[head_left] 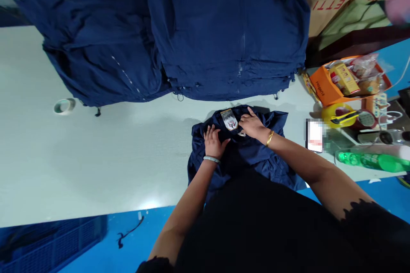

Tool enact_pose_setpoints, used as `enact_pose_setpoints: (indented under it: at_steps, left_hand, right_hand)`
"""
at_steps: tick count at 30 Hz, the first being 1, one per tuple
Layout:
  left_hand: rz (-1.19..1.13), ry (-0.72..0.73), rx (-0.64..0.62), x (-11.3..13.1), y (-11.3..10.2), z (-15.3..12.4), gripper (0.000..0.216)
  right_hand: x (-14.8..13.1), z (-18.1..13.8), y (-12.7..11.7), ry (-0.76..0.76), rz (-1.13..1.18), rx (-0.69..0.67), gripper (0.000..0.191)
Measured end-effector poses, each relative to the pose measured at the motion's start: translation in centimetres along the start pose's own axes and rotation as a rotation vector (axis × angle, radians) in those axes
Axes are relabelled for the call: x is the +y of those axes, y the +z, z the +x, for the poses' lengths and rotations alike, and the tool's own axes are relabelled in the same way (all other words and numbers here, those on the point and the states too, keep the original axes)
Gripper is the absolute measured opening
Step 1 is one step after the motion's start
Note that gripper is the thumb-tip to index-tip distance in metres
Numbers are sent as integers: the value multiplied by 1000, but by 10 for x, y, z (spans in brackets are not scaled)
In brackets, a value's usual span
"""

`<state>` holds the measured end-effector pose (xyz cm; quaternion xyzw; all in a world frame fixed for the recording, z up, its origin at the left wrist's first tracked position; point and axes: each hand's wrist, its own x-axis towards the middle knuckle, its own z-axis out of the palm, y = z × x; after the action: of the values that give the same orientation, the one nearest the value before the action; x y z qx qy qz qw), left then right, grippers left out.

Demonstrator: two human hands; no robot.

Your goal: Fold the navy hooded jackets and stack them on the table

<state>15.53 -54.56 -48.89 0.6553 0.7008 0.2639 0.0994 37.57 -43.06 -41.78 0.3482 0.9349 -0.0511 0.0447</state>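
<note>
A dark navy garment lies bunched on the white table in front of me, its lower part hanging towards my body. A printed hang tag rests on its upper part. My left hand lies on the cloth left of the tag, fingers spread and palm down. Right of the tag, my right hand has its fingers bent down at the tag's edge, thumb and fingertips close together. A small pale piece shows under that hand; what its fingertips hold, if anything, is hidden.
Stacks of navy jackets cover the table's far side. A tape roll lies on the white table at left. At right are an orange box of packets, a phone, a yellow container and a green bottle.
</note>
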Motion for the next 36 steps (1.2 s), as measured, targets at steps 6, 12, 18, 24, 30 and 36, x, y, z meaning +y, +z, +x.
enact_pose_setpoints:
  at_steps: [6, 12, 18, 24, 30, 36]
  left_hand:
    - [-67, 52, 101, -8, 1, -2, 76]
    - [-36, 65, 110, -3, -8, 14, 83]
    - [73, 264, -21, 15, -17, 31, 50]
    - [114, 253, -78, 6, -12, 34, 46]
    - [100, 270, -148, -17, -3, 30, 51]
    - [116, 246, -134, -20, 3, 31, 51]
  right_hand:
    - [12, 20, -16, 180, 155, -60, 26]
    - [28, 38, -30, 346, 294, -83, 34]
    - [33, 45, -34, 373, 346, -168, 38]
    - [39, 52, -34, 386, 364, -260, 39]
    - [53, 63, -21, 454, 419, -286, 39]
    - [57, 68, -11, 455, 425, -282, 40]
